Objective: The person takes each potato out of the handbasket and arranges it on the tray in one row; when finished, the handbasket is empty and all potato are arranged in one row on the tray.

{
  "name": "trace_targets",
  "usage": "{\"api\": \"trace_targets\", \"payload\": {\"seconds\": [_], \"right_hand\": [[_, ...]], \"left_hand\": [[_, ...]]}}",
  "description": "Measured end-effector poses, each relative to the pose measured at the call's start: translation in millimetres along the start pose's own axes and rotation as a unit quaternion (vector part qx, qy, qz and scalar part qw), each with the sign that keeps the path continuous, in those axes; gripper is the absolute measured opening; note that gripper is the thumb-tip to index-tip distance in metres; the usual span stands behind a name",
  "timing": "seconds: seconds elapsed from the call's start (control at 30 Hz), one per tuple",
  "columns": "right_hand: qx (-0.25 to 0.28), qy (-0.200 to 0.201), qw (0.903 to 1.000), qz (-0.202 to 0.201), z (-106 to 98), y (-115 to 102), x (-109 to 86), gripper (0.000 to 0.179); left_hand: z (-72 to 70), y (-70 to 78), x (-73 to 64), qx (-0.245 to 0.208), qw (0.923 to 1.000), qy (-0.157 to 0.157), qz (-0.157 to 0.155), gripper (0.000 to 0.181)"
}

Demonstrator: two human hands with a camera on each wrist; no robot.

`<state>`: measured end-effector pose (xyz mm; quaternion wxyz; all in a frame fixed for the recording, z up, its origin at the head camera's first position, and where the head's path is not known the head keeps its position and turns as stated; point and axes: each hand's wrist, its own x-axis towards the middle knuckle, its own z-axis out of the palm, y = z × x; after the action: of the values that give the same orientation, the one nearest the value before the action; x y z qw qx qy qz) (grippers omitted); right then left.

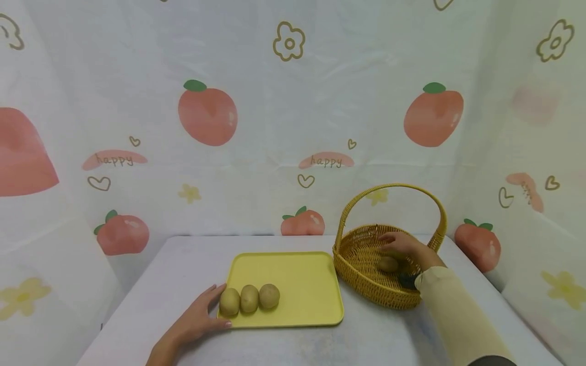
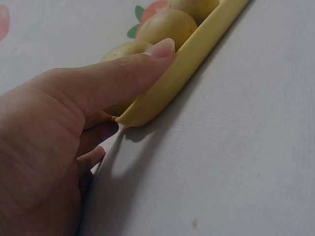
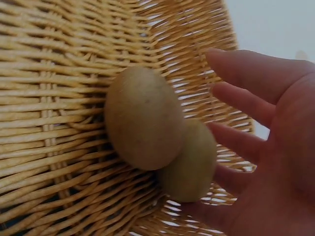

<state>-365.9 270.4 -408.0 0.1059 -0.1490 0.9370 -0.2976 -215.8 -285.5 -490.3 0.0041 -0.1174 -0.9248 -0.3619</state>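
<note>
L side: 3 kiwi-like fruits sat in a row, near-L part of yellow tray; two oval, greenish-brn, third rounder & browner. R of tray: 2 more fruits in wicker basket, egg-shaped, matte, faintly speckled, one overlapping the other in R wrist view. L hand held tray's near-L corner, thumb along front rim, fingers at L edge. R hand reached into basket, palm over fruits, fingers spread & loosely extended, no grip; fingertip contact unclear.
</note>
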Motion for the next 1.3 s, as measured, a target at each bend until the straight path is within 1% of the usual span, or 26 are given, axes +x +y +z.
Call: {"api": "trace_targets", "payload": {"seconds": [0.07,0.13,0.23,0.33,0.43,0.53,0.67,0.73,0.8,0.97,1.1,1.3], "right_hand": [[-0.016,-0.014,0.9998,-0.005,2,3,-0.8,0.044],[-0.021,-0.026,0.9994,-0.007,3,5,-1.7,0.041],[-0.027,-0.03,0.9992,-0.006,4,5,-3.0,0.034],[-0.03,-0.017,0.9994,0.005,4,5,-3.2,0.029],[-0.038,0.006,0.9992,-0.007,3,3,-2.9,0.029],[-0.051,0.034,0.998,-0.014,0,-2,-2.1,0.035],[-0.027,0.063,0.9976,0.0,-3,-13,-1.6,0.048],[-0.007,0.074,0.9972,-0.007,-5,-19,-2.2,0.051],[-0.001,0.084,0.9962,-0.022,-5,-24,-3.0,0.053],[-0.005,0.091,0.9939,-0.063,-5,-36,-7.4,0.058],[-0.01,0.096,0.9914,-0.088,-2,-45,-12.8,0.059],[-0.01,0.124,0.9844,-0.124,6,-59,-24.7,0.055]], "left_hand": [[0.8,-0.8,0.7,-0.002,1.0,-0.001,-0.004,0.101],[1.4,-1.3,1.0,-0.005,1.0,-0.001,-0.005,0.102],[2.0,-1.7,1.2,-0.005,1.0,0.001,-0.002,0.102],[2.1,-1.3,1.3,-0.005,1.0,0.003,0.0,0.102],[1.6,0.0,1.0,-0.003,1.0,0.003,-0.002,0.102],[1.0,0.7,0.5,0.0,1.0,0.006,0.0,0.102],[0.7,0.4,0.3,0.004,0.9999,0.011,0.005,0.101],[0.6,0.2,0.6,0.005,0.9999,0.011,0.006,0.101],[0.6,-0.1,0.8,0.007,0.9999,0.011,0.008,0.101],[0.7,-1.6,1.3,0.007,0.9998,0.012,0.011,0.101],[1.2,-2.1,1.2,0.005,0.9999,0.008,0.008,0.101],[0.1,0.3,-0.8,0.01,0.9999,0.006,0.012,0.1]]}}
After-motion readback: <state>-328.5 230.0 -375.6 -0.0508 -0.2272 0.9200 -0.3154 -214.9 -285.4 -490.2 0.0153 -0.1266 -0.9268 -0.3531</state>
